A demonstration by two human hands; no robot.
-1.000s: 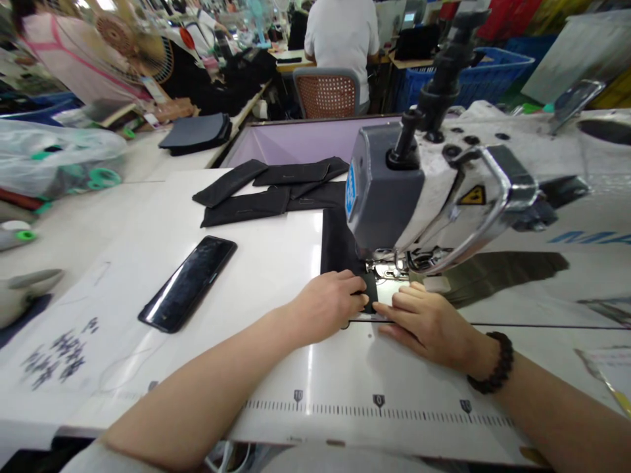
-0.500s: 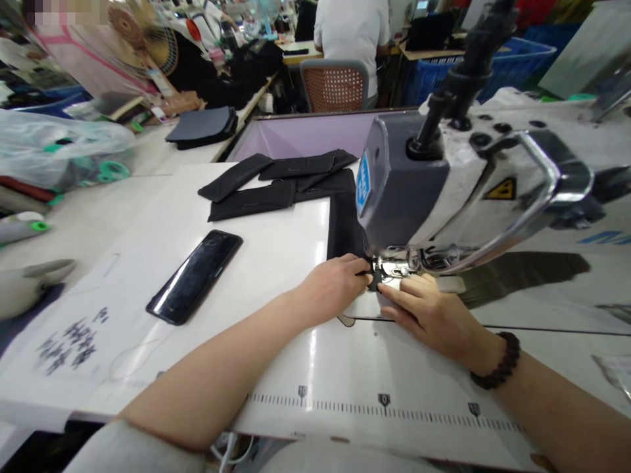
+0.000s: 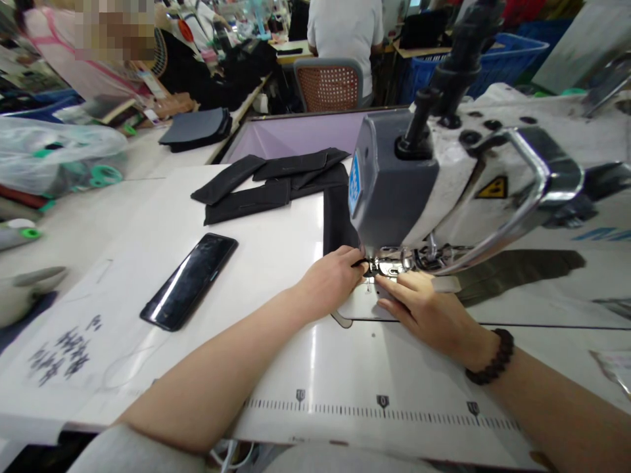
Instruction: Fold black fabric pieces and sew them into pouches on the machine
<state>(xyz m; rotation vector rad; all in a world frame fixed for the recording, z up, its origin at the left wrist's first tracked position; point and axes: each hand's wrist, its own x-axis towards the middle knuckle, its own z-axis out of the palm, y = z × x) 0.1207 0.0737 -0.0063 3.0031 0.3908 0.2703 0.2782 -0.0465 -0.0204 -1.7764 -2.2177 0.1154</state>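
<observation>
A sewing machine (image 3: 394, 177) stands at the right, its presser foot (image 3: 374, 265) low over the metal plate. Black fabric (image 3: 340, 213) lies under the machine head and runs back from the foot. Just left of the foot, my left hand (image 3: 335, 279) is closed on the near end of this fabric, its fingers bent and partly hiding it. My right hand (image 3: 428, 309) rests on the plate at the foot's right side, palm down, index finger stretched toward the fabric's edge and the other fingers loosely bent.
Several folded black fabric pieces (image 3: 246, 202) lie behind the left hand. A phone (image 3: 190, 281) is on the table at left, near dark thread scraps (image 3: 64, 351). Dark fabric strips (image 3: 522, 272) lie under the machine arm. A person (image 3: 345, 39) sits beyond the purple-walled trough (image 3: 296, 136).
The near end of the black fabric has moved away from me, toward the presser foot. Both hands stay close beside the foot. The whole view has shifted slightly.
</observation>
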